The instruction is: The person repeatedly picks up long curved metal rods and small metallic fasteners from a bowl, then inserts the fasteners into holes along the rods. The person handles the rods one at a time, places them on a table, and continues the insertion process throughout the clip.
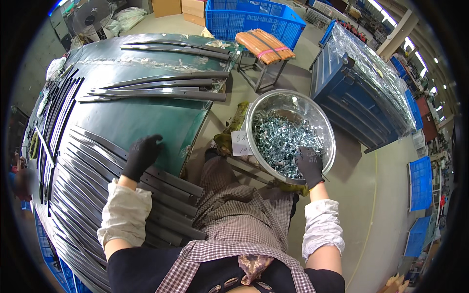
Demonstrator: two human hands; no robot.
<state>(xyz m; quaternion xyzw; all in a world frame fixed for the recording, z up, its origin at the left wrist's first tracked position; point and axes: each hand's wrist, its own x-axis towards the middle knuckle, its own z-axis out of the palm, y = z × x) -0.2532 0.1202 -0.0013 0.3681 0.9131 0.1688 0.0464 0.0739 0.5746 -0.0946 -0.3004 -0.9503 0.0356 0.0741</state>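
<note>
My left hand (143,155), in a black glove, hovers over the green tabletop (115,115) beside a row of long dark grey strips (93,185). Its fingers are loosely bent and apart, with nothing visible in them. To my right, a round shiny metal basin (328,124) holds a heap of small silvery metal pieces (278,139), perhaps clips. Inside its near right side, my right hand (309,163), also gloved in black, reaches down onto the heap. Its fingertips blend into the pieces, so any grip is hidden.
More dark strips (156,88) lie across the table's far part, and thin black ones (61,132) along its left edge. Beyond the basin stand a wooden-topped stool (264,45), a blue crate (254,19) and a large blue bin (351,93). A written paper (240,143) hangs beside the basin.
</note>
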